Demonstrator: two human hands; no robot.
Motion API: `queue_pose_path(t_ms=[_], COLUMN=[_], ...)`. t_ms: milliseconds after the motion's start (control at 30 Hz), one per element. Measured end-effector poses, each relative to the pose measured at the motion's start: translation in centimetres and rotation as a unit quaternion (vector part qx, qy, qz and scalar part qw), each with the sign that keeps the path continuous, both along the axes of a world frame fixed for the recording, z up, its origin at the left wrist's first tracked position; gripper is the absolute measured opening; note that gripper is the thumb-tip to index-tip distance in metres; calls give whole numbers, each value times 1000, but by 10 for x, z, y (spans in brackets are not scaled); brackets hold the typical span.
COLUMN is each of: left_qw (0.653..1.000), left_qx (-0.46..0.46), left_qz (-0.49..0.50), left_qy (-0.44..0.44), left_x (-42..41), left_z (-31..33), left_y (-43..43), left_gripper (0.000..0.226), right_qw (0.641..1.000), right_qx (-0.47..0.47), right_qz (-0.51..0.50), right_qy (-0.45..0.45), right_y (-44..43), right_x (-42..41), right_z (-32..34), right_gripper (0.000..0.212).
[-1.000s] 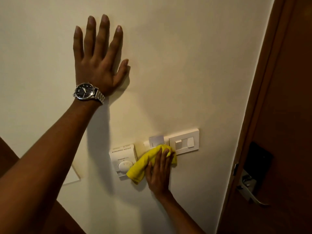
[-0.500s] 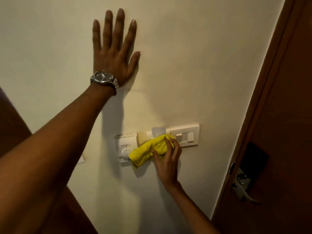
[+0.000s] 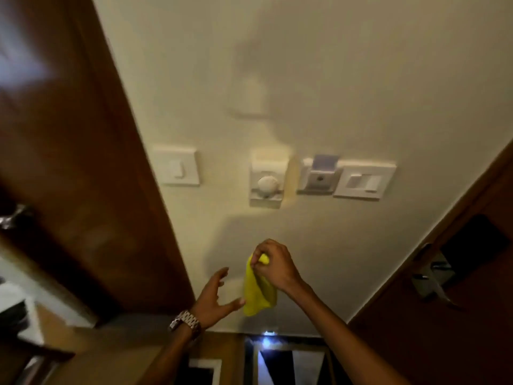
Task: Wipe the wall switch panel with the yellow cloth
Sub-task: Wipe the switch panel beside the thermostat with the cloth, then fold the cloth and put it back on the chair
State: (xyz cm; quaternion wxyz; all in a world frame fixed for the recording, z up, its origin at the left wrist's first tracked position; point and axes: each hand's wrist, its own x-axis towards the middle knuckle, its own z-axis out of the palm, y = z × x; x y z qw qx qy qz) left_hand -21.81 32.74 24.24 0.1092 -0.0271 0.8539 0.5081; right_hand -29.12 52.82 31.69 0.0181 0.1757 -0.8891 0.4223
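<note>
A smooth, cream-painted wall (image 3: 347, 79) fills the middle of the view, with dark brown wood on both sides: a wide panel (image 3: 69, 162) on the left and a door (image 3: 458, 273) on the right carrying a metal lever handle (image 3: 430, 282). Across the wall runs a row of white plastic fittings. At the left is a single square switch (image 3: 177, 169), then a thermostat (image 3: 267, 184) with a round dial, then a small slotted card holder (image 3: 319, 175), and touching it on the right the rectangular switch panel (image 3: 364, 180).

Well below this row, the right hand (image 3: 273, 266) holds the yellow cloth (image 3: 256, 293), its fingers pinching the top edge so the soft fabric hangs down in loose folds, clear of the fittings. The left hand (image 3: 215, 297), with a metal-link watch (image 3: 186, 323) on its wrist, has its fingers spread, the thumb tip near the cloth's lower part; whether it touches is unclear.
</note>
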Motion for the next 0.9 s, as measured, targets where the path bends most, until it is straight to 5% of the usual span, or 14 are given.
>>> queue_pose_path(t_ms=[133, 233, 300, 500, 667, 767, 833, 900], left_qw=[982, 956, 926, 828, 750, 771, 810, 824], left_qx=[133, 211, 253, 373, 414, 354, 230, 121], left_qz=[49, 112, 177, 303, 384, 411, 432, 452], left_qy=[-123, -169, -215, -291, -344, -334, -322, -319], left_x=[49, 88, 117, 184, 222, 240, 250, 260], left_z=[-59, -99, -136, -258, -361, -401, -417, -432], left_y=[-65, -115, -153, -229, -256, -264, -268, -274], left_gripper=[85, 58, 75, 39, 50, 54, 61, 57], right_qw=[993, 982, 961, 873, 912, 920, 880, 796], right_qx=[-37, -32, -14, 21, 22, 120, 249, 391], right_qz=[85, 116, 158, 228, 247, 287, 369, 454], right_qy=[-70, -148, -226, -431, -326, -238, -165, -85], right_y=[-94, -157, -198, -289, -347, -370, -373, -372], right_x=[22, 36, 39, 47, 85, 106, 120, 134], right_z=[-39, -79, -117, -250, -366, -427, -462, -486], right_gripper=[25, 74, 91, 67, 34, 21, 27, 36])
